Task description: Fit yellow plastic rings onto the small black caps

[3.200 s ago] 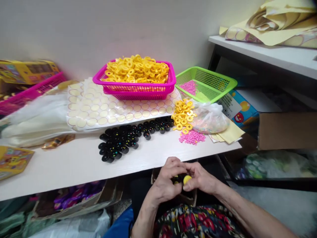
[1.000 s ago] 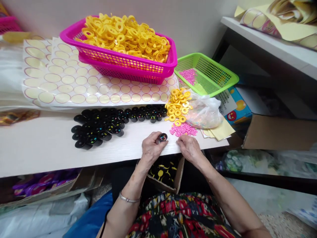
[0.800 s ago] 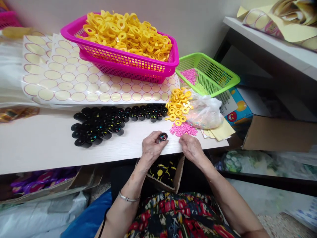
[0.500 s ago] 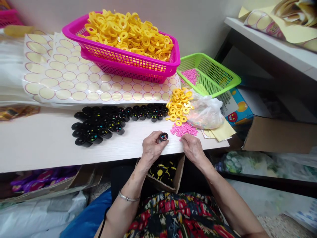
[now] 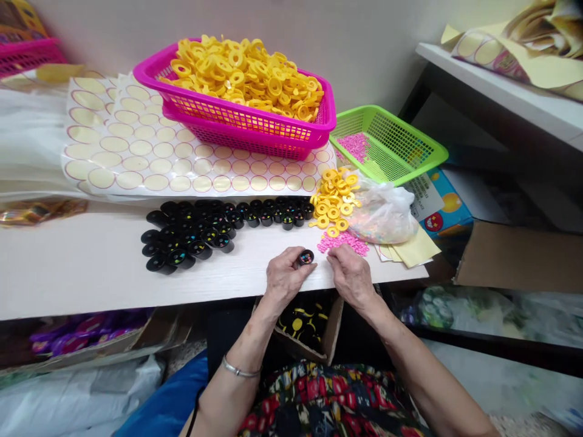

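1. So the left hand (image 5: 283, 278) has a small round black plastic cup (image 5: 306, 257) gripped between thumb and fingers, open end showing, with little multicoloured bits inside. It's up by the front part of the white tabletop (image 5: 255, 267).
2. The right hand (image 5: 351, 276) is just beside it, thumb and fingertips pinched closed. Can't tell if there's a tiny piece in there, the fingers cover it.
3. That pinch is right at the near edge of a loose heap of tiny pink plastic pieces (image 5: 348, 244). Touching or not, I honestly can't say.
4. Behind the heap there's a pile of flat yellow plastic rings with tabs (image 5: 336, 200), and next to that a knotted-looking translucent plastic bag (image 5: 389, 212) with colourful bits showing through.
5. Over to the left, a big cluster of black cups (image 5: 195, 233) stands packed together, lots of them with coloured bits in them too.
6. At the back, a bright pink mesh basket (image 5: 237, 124) heaped with more yellow rings sits on white sheets of oval cream stickers (image 5: 164, 167). The lime green mesh basket (image 5: 412, 130) beside it has more pink pieces.
7. Below the table edge, an open cardboard box (image 5: 334, 331) holds black and yellow pieces.
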The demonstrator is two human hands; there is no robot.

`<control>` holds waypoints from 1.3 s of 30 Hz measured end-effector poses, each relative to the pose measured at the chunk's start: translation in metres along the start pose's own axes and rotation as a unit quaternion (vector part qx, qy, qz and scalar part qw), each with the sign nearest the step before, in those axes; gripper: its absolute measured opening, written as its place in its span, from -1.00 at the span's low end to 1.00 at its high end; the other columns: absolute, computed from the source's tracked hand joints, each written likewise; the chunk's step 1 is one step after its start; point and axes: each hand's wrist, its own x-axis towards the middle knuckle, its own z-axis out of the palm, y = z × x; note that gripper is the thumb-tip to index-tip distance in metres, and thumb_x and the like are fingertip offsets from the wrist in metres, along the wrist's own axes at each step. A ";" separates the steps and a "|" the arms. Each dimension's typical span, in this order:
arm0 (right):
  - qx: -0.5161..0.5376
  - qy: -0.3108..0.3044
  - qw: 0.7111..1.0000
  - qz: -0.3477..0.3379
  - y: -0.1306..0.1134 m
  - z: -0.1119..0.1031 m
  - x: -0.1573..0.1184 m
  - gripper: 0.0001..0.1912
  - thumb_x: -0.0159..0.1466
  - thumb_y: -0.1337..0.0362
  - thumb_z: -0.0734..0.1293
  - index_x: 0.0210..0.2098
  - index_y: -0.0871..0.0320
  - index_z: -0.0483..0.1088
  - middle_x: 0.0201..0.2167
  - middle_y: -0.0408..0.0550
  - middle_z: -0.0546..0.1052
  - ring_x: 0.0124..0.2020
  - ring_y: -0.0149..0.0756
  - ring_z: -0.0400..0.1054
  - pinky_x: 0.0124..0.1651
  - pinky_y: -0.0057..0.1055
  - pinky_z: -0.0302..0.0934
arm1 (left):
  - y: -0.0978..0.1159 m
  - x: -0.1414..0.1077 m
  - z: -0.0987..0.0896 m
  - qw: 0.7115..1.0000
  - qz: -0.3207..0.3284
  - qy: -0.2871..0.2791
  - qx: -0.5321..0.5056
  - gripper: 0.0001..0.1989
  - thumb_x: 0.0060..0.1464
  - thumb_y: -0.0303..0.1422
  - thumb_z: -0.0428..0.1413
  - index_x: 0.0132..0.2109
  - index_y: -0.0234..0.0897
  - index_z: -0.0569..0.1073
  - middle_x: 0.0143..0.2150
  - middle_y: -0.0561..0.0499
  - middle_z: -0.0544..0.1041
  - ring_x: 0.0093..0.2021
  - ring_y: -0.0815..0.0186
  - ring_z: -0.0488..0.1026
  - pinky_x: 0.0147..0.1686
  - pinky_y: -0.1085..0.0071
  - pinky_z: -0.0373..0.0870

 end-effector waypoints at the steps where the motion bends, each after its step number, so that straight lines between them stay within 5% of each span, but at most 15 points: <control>1: 0.020 0.000 1.000 -0.024 -0.004 -0.001 0.004 -0.84 0.24 0.38 0.13 -0.36 0.16 0.32 -0.43 -0.09 0.36 -0.39 -0.37 0.24 -0.36 -0.49 0.06 | 0.001 0.000 0.000 1.000 0.000 -0.001 0.005 -0.76 -0.15 -0.31 0.21 -0.25 -0.25 0.48 -0.41 0.09 0.41 -0.50 0.46 0.24 -0.48 0.52 0.20; 9: -0.075 -0.068 0.987 -0.126 -0.027 0.000 0.024 -0.79 0.24 0.39 0.12 -0.44 0.17 0.34 -0.48 -0.10 0.33 -0.44 -0.38 0.17 -0.42 -0.45 -0.05 | 0.003 -0.001 -0.003 0.999 0.007 -0.026 0.038 -0.78 -0.15 -0.48 0.12 -0.26 -0.22 0.47 -0.39 0.10 0.43 -0.42 0.42 0.31 -0.40 0.52 0.24; 24: -0.140 -0.160 0.973 -0.090 -0.041 0.001 0.030 -0.80 0.16 0.46 0.14 -0.36 0.18 0.39 -0.43 -0.03 0.39 -0.42 -0.34 0.21 -0.45 -0.42 -0.07 | 0.003 -0.002 -0.004 0.999 0.027 -0.022 0.030 -0.78 -0.11 -0.49 0.08 -0.25 -0.21 0.47 -0.33 0.07 0.47 -0.32 0.36 0.37 -0.32 0.47 0.27; 29: -0.015 -0.150 0.984 -0.093 -0.024 -0.002 0.035 -0.83 0.22 0.39 0.17 -0.40 0.17 0.38 -0.44 -0.10 0.38 -0.41 -0.38 0.24 -0.38 -0.48 0.03 | 0.003 -0.002 -0.003 0.999 0.018 -0.012 0.035 -0.81 -0.11 -0.43 0.13 -0.26 -0.21 0.47 -0.40 0.10 0.43 -0.44 0.42 0.31 -0.43 0.51 0.23; 32: 0.038 -0.093 0.994 -0.048 -0.002 -0.005 0.044 -0.88 0.20 0.38 0.20 -0.35 0.19 0.37 -0.42 -0.10 0.39 -0.35 -0.39 0.28 -0.28 -0.49 0.09 | 0.001 -0.001 -0.002 0.999 0.015 -0.003 0.039 -0.81 -0.12 -0.34 0.18 -0.26 -0.22 0.48 -0.43 0.10 0.40 -0.50 0.45 0.25 -0.47 0.52 0.21; 35: -0.036 -0.043 0.998 0.018 0.017 -0.009 0.052 -0.86 0.20 0.38 0.18 -0.33 0.18 0.38 -0.36 -0.06 0.39 -0.31 -0.34 0.28 -0.28 -0.45 0.09 | -0.001 -0.001 -0.002 0.999 0.018 -0.004 0.040 -0.78 -0.13 -0.32 0.19 -0.25 -0.23 0.47 -0.40 0.09 0.41 -0.50 0.45 0.25 -0.46 0.52 0.22; 39: -0.148 -0.066 0.986 0.025 0.023 -0.012 0.057 -0.82 0.20 0.39 0.14 -0.30 0.16 0.36 -0.26 -0.01 0.37 -0.28 -0.30 0.27 -0.33 -0.44 0.06 | -0.008 0.000 -0.001 0.999 0.018 0.004 0.042 -0.71 -0.17 -0.31 0.22 -0.21 -0.25 0.47 -0.38 0.08 0.41 -0.50 0.45 0.26 -0.45 0.51 0.25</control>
